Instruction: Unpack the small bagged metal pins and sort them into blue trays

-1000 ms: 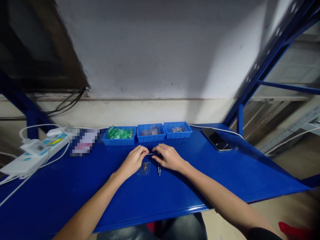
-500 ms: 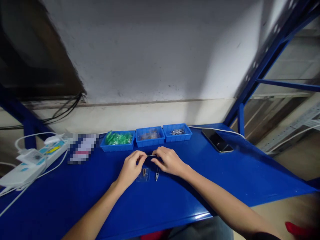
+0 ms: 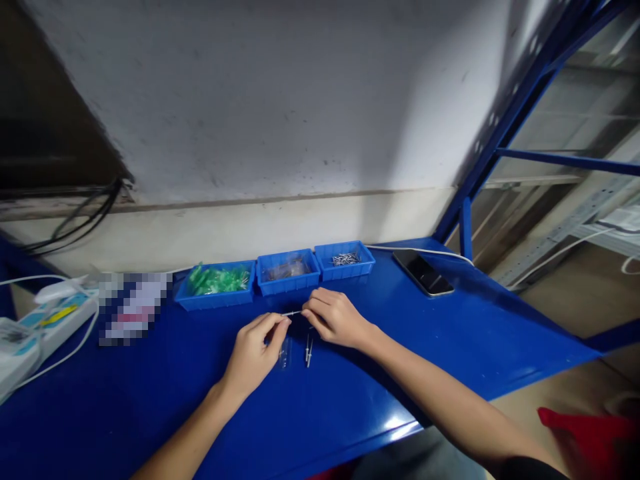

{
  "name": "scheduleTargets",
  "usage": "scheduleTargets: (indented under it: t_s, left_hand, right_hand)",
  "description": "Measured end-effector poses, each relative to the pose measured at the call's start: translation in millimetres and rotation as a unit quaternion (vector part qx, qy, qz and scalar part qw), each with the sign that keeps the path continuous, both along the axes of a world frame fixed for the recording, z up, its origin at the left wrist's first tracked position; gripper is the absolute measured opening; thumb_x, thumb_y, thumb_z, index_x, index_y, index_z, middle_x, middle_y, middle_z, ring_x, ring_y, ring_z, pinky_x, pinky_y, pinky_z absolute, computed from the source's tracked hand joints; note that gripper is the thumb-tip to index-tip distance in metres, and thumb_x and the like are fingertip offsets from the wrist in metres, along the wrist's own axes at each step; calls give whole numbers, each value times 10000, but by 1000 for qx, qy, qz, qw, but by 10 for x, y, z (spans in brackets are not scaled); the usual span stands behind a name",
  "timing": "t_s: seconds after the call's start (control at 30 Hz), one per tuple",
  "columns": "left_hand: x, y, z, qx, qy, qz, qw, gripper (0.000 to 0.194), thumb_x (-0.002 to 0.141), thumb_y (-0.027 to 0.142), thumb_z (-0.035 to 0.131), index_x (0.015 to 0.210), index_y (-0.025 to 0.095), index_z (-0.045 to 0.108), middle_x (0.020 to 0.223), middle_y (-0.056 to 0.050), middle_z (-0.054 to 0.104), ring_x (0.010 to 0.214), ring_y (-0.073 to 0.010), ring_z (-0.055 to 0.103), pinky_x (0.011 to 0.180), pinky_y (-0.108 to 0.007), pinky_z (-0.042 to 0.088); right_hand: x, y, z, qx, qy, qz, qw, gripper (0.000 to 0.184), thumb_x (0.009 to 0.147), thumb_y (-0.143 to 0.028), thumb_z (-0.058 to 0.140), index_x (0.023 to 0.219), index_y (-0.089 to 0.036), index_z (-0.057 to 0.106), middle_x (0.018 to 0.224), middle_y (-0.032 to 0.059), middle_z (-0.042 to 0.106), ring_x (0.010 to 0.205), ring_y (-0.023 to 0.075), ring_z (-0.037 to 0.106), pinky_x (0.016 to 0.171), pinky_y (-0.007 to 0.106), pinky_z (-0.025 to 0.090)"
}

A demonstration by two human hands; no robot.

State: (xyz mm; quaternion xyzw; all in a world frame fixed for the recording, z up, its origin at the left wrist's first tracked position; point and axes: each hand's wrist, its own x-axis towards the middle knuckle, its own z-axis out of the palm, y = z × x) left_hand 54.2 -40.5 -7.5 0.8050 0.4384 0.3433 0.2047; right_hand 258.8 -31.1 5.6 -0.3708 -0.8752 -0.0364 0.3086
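Between my two hands stretches a thin silver pop rivet (image 3: 292,313), held roughly level above the table. My left hand (image 3: 253,350) pinches its left end between thumb and fingers. The fingers of my right hand (image 3: 335,318) close at its right end, the thumb lying lower. Just below, more pop rivets (image 3: 309,355) lie side by side on the blue tabletop (image 3: 350,400). A small clear plastic bag (image 3: 285,355) rests beside them, partly covered by my left hand; its contents are hard to make out.
Along the wall stand three blue bins: one with green plastic pieces (image 3: 215,280), one with clear bags (image 3: 290,269), one with silver rivets (image 3: 346,259). A phone (image 3: 425,272) lies at the right. At the left are a white power strip (image 3: 47,333) with cables and a blurred-out item (image 3: 134,310).
The camera view has turned a little, so the bins and power strip sit further left. Both hands stay at the rivet, which tilts slightly more. My left hand covers more of the clear bag.
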Motion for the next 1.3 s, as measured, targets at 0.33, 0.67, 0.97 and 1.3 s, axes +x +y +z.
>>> scheduleTargets:
  t_s: [0.33,0.67,0.97,1.3]
  left_hand:
    - [188,-80,0,26,209,-16,978,181,829,384,526,787,229,609,838,-17,637,816,-214,545,711,-350,337]
    - [-23,-17,52,1,226,-78,971,126,850,234,510,925,252,610,920,0,623,871,-187,527,787,-364,294]
    - [-5,51,-39,-23,27,8,999,122,882,232,438,993,196,472,858,-25,599,819,-168,587,725,-309,427]
    - [29,-5,0,2,-21,22,1000,106,897,234,398,976,191,454,728,8,590,676,-131,612,649,-242,449]
  right_hand:
    - [593,353,54,48,97,-331,937,194,882,-310,449,966,-161,541,857,104,593,808,239,542,690,336,406]
    - [116,95,-17,-64,27,-111,991,218,906,-315,432,1009,-177,566,895,82,594,851,208,547,780,334,441]
    - [-62,-88,-29,-76,-29,24,996,241,891,-355,486,1020,-162,548,913,84,597,827,186,527,748,317,406]
    - [-99,-91,-82,17,-58,39,997,195,922,-235,413,921,-178,600,760,44,558,689,152,459,630,278,324]
